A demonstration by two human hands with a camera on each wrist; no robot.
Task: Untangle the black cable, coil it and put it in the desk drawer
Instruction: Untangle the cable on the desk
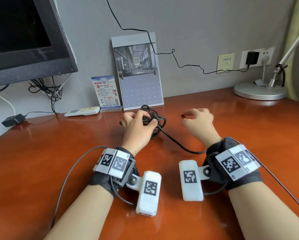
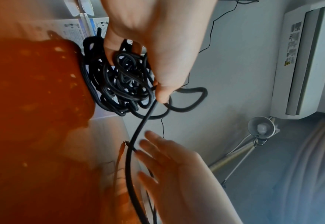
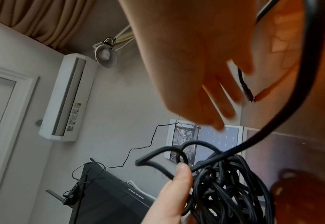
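On the red-brown desk (image 1: 58, 153), the left hand (image 1: 136, 127) grips a tangled black cable (image 1: 158, 121) near the back edge, just before a calendar (image 1: 140, 71). The right hand (image 1: 199, 121) hovers beside it, fingers loosely curled, holding nothing.

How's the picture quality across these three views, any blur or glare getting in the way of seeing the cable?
Head view: sharp, window glare on the glossy desk, wide-angle bending at the edges. Left wrist view: the tangled black cable is clear, the desk a blurred orange smear, the right hand motion-blurred. Right wrist view: right hand's fingers smeared, cable readable.
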